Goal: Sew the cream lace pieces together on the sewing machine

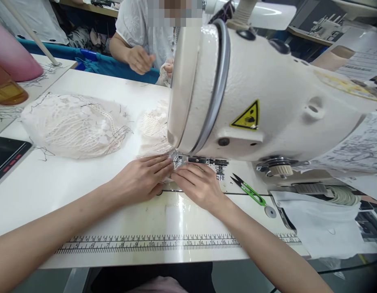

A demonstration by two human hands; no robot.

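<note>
A piece of cream lace fabric [154,124] lies at the sewing machine [194,85], its near edge under the presser foot area. My left hand [145,177] is closed on this lace just left of the foot, fingers together and pressed down on it. Close beside the foot on the right, my right hand [197,183] has its fingers bent and gathered on the same lace. Both sets of fingertips nearly meet around a small patch of lace trim [177,161]. The needle itself is hidden behind the machine head.
A heap of lace pieces [75,126] with loose dark threads lies left. Green thread snips [249,190] and a small bobbin [270,211] sit right. A printed ruler [152,244] runs along the front edge. A dark device [8,154] is far left. Opposite sits a person [142,40] handling fabric.
</note>
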